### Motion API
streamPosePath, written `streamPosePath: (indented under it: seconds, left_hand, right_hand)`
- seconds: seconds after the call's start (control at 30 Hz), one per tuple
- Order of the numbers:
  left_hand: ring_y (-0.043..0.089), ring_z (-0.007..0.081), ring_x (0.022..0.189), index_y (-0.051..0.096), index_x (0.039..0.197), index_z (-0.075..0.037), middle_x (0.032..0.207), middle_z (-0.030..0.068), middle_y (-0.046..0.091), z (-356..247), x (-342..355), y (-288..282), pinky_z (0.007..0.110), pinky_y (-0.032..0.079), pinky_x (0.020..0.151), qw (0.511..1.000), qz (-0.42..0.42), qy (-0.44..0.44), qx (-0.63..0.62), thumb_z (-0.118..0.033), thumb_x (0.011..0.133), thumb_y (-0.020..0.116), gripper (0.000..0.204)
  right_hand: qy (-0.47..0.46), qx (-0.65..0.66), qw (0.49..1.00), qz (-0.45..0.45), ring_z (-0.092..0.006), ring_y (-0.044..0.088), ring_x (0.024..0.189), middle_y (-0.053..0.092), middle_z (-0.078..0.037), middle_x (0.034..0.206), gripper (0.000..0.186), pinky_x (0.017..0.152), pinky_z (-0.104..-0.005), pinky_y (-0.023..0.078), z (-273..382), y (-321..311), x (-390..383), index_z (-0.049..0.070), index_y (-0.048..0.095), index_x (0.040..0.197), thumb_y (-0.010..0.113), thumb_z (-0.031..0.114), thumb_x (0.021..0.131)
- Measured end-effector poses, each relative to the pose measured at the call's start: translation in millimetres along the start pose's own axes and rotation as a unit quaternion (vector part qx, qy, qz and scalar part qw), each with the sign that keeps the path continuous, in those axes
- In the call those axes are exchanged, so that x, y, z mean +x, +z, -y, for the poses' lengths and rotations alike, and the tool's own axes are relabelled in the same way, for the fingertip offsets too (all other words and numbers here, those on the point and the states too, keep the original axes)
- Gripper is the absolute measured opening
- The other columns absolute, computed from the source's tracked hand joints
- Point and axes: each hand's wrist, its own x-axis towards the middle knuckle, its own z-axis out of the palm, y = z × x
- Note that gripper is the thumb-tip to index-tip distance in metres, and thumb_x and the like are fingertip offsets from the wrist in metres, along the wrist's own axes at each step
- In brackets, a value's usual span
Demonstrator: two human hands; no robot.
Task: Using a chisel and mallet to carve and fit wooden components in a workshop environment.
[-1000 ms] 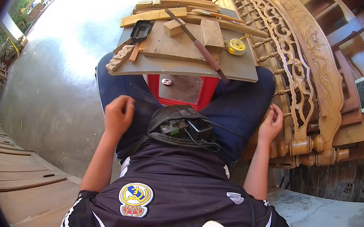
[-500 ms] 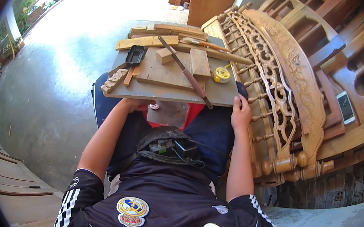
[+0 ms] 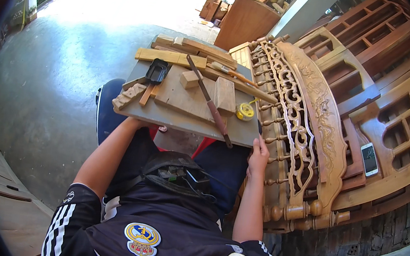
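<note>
A grey board (image 3: 159,111) lies across my knees, bearing wooden blocks (image 3: 225,96), strips (image 3: 170,58), a long dark-handled tool (image 3: 215,114), a brush (image 3: 226,70), a black plastic tray (image 3: 157,70) and a yellow tape measure (image 3: 244,111). My left hand (image 3: 135,123) reaches beneath its near left edge, fingers hidden. My right hand (image 3: 258,153) is closed on the board's near right corner, thumb uppermost. A red-framed object (image 3: 203,144) shows partly between my legs below the board, and a black bag (image 3: 171,167) with electronics sits at my waist.
To the right lean carved wooden furniture panels (image 3: 331,141) with turned spindles, a white phone (image 3: 369,159) resting on them. Wooden panels and offcuts (image 3: 246,17) stand at the back beside a pillar (image 3: 307,14). Concrete floor (image 3: 43,101) stretches left, with wooden doors (image 3: 6,192) at the lower left.
Both hands have risen from beside my thighs to the board's edge, the right one taking hold. The board now sits at a different angle, its right end nearer me. My view has shifted upward.
</note>
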Motion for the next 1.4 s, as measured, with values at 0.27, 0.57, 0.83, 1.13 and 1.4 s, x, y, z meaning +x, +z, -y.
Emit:
streamPosePath:
  seconds: [0.27,0.57,0.83,1.13,1.4]
  left_hand:
    - [0.031,0.0366,0.147,0.048,0.148,-0.014,0.157,0.0125,0.040,-10.0,-4.7,-2.2,0.051,0.020,0.124,0.998,-0.043,-0.013,0.040,-0.055,0.075,0.080,0.089]
    - [0.029,0.0365,0.148,0.047,0.149,-0.015,0.158,0.0128,0.038,-28.8,-10.3,-7.4,0.051,0.018,0.125,0.990,-0.079,0.006,0.114,-0.059,0.074,0.078,0.092]
    - [0.026,0.0359,0.149,0.043,0.151,-0.017,0.160,0.0108,0.035,-36.9,-8.3,-8.5,0.049,0.018,0.125,0.992,-0.104,-0.040,0.051,-0.055,0.066,0.083,0.101]
    - [0.042,0.0336,0.139,0.058,0.137,-0.016,0.147,0.0123,0.051,-36.8,-3.3,-2.5,0.046,0.031,0.119,0.986,-0.090,-0.037,0.135,-0.040,0.065,0.087,0.081]
    - [0.057,0.0388,0.124,0.063,0.124,-0.001,0.129,0.0230,0.062,-126.0,-54.1,-26.7,0.044,0.044,0.106,0.980,-0.164,-0.072,-0.081,-0.030,0.086,0.074,0.049]
  right_hand:
    - [0.044,0.098,0.994,-0.001,0.0005,0.028,0.046,0.052,0.009,0.069,0.037,0.040,-0.0211,0.018,17.8,16.5,-36.0,0.003,0.060,0.138,0.057,0.016,0.103]
    - [0.005,0.116,0.993,-0.005,-0.0106,0.065,0.091,0.071,-0.008,0.110,0.039,0.079,-0.0242,0.051,-12.9,8.8,-11.5,-0.005,0.057,0.138,0.055,0.016,0.104]
    - [-0.046,0.039,0.998,0.029,-0.0164,0.060,0.115,0.065,-0.015,0.129,0.043,0.101,-0.0288,0.045,-9.8,8.9,-6.7,-0.009,0.053,0.140,0.055,0.015,0.105]
    - [-0.017,0.076,0.996,0.040,-0.0161,0.060,0.115,0.064,-0.016,0.129,0.047,0.100,-0.0275,0.045,0.7,11.4,-13.4,-0.010,0.049,0.142,0.057,0.015,0.104]
    - [0.008,0.078,0.996,0.030,-0.0144,0.065,0.103,0.070,-0.014,0.117,0.044,0.091,-0.0278,0.050,3.0,-1.5,-24.4,-0.008,0.053,0.140,0.057,0.017,0.104]
